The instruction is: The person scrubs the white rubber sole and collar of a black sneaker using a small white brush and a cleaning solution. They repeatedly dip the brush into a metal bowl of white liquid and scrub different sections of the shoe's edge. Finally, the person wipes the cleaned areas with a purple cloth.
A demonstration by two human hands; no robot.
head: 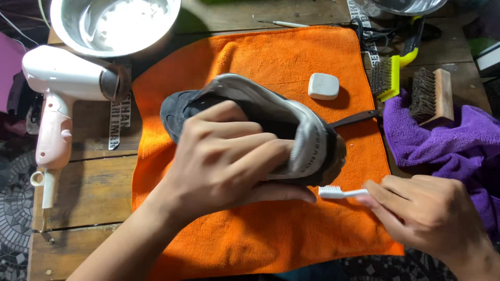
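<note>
Two hands work: left hand (224, 156) clamps the dark shoe (260, 130); right hand (422, 213) fingers pinch a white toothbrush (338, 192) at its sole edge.

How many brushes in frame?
3: a white toothbrush in the right hand beside the shoe, a yellow-handled wire brush, and a wooden bristle brush on the purple cloth. Others may be hidden.

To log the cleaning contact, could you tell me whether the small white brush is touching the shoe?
Cannot tell: in the head view the white brush head sits right beneath the shoe sole edge, too blurred for contact.
</note>
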